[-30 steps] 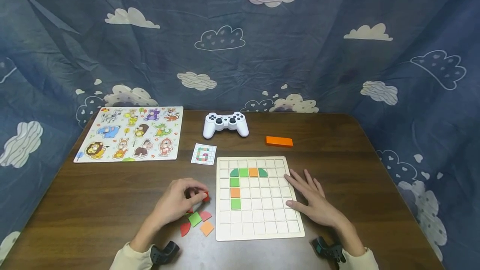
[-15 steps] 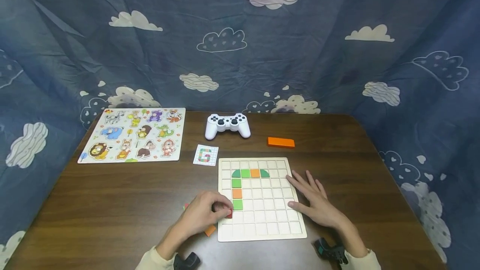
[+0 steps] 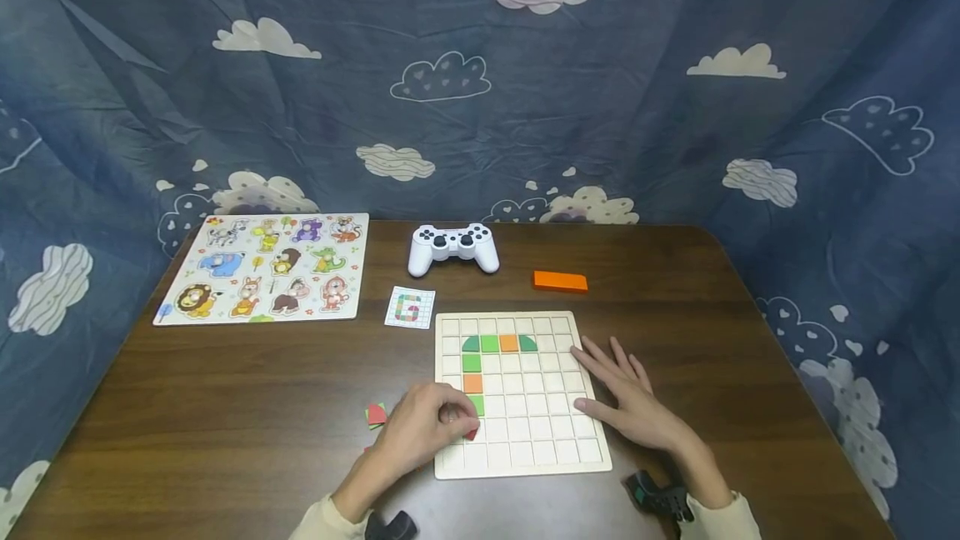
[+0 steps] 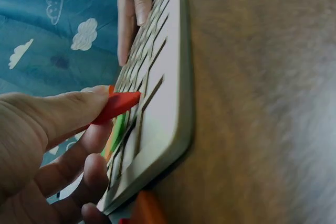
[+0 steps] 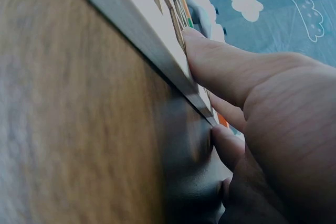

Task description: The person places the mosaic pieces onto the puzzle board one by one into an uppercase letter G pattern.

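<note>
My left hand point(image 3: 420, 432) pinches red tile point(image 4: 118, 106) at grid board point(image 3: 577, 461) left edge; my right hand point(image 3: 626, 402), fingers spread flat, presses board's right edge.

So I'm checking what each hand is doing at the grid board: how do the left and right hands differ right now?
The left hand has curled fingers pinching a red piece over the grid board's lower left cells; the right hand holds nothing, its fingers straight. The left hand works at the board's left edge near the loose pieces; the right hand lies flat on the board's right edge. Both touch or hover at the same board.
</note>
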A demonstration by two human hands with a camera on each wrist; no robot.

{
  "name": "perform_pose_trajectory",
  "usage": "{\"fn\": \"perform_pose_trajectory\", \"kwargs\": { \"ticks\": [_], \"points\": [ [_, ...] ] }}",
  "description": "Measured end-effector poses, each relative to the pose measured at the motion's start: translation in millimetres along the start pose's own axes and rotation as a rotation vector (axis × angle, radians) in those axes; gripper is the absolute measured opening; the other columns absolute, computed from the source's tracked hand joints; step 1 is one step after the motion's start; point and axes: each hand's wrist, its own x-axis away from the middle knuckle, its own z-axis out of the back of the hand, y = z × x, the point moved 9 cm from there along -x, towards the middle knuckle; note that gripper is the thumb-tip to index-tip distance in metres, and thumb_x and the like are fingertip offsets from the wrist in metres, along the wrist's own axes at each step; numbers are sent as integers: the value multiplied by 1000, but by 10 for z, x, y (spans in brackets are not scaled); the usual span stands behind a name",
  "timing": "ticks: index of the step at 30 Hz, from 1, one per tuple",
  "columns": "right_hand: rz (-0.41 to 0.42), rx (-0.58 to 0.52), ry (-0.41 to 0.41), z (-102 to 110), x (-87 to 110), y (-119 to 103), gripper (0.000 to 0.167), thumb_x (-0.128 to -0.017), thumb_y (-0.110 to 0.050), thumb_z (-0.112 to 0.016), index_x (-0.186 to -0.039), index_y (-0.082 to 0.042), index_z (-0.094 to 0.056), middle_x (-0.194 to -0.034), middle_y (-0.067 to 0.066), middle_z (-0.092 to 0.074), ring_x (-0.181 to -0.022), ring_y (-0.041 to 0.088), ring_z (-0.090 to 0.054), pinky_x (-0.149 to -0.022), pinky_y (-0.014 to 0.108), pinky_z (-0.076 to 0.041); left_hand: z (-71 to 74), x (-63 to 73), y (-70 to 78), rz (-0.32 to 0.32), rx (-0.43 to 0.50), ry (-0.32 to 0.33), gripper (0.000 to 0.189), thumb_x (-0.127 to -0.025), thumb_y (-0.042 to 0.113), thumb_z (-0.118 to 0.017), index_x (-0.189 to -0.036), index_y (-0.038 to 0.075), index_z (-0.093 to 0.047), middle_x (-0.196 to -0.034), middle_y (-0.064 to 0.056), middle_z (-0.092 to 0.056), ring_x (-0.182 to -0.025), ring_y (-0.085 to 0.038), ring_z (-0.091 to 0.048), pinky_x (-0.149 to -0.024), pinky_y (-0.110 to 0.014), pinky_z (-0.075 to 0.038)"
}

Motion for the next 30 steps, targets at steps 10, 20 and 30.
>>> {"fn": "perform_pose_trajectory", "kwargs": {
  "ticks": [10, 20, 30],
  "points": [
    [-7, 10, -1, 14, -17, 5, 75, -92, -40, -69, -156, -19, -36, -165, 20, -20, -149, 55, 3, -110, 73, 4, 9, 12, 57, 1, -214, 108, 15, -72, 29, -88, -73, 23, -75, -66, 18, -63, -63, 1, -51, -55, -19, -39],
    [5, 11, -2, 3, -22, 27, 74, -92, -40, -68, -156, -19, -36, -165, 19, -20, -149, 55, 2, -109, 74, 3, 1, 68, 106, -27, -207, 51, 8, -79, 22, -84, -86, 22, -81, -82, 12, -71, -68, 0, -54, -58, -20, -41],
    [5, 8, 3, -6, -8, 17, 75, -92, -40, -69, -156, -18, -37, -165, 20, -21, -149, 56, 2, -109, 75, 3, -59, 71, 111, -26, -235, 32, 12, -80, 14, -82, -91, 19, -80, -85, 10, -70, -71, -1, -56, -60, -22, -43]
  ]
}}
